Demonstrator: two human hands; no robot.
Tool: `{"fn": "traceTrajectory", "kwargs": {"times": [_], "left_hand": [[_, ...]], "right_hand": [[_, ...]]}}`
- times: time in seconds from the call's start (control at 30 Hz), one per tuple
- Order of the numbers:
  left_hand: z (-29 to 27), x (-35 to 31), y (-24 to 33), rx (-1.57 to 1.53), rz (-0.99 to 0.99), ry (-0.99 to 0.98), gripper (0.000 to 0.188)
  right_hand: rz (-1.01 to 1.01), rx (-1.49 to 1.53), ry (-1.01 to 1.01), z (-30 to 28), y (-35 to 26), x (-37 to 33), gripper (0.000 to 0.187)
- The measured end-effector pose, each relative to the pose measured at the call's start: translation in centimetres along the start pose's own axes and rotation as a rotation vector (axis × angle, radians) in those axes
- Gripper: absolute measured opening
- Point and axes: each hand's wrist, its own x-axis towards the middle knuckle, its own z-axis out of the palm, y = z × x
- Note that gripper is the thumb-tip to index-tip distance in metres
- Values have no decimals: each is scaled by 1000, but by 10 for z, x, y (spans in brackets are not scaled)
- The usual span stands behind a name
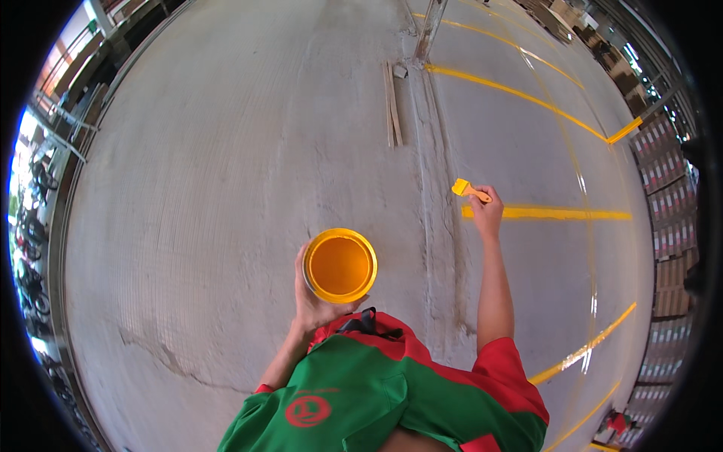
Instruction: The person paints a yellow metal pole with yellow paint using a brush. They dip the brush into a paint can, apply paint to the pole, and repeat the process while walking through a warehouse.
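My left hand (307, 297) is wrapped around the side of a round can (340, 266) of yellow paint, held upright in front of my body. Paint coats the can's rim and inside. Out to the right, my right hand (486, 209) grips a small paintbrush (471, 190) by its orange handle. The brush head is covered in yellow and points to the left. Below the brush and hand, a yellow painted line (557, 214) runs across the floor to the right; its left end lies close to my right hand.
More yellow lines (520, 93) cross the grey concrete floor (226, 188) on the right. A rough seam runs beside them up to a metal post (430, 30). Thin wooden strips (392, 105) lie near the post. Stacked boxes (670, 192) line the right side; parked motorbikes (32, 248) stand far left.
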Motion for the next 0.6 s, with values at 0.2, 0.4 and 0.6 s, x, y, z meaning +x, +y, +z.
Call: {"fn": "traceTrajectory", "kwargs": {"times": [0.2,0.4,0.6], "left_hand": [[-14,215,-68,-21,-19,-126,123],[-17,425,-139,-36,-28,-186,122],[5,606,-215,36,1,-162,119]], "right_hand": [[310,-326,-101,111,129,-15,18],[732,-864,-1042,156,190,-200,30],[1024,-758,-1007,257,185,-39,28]]}}
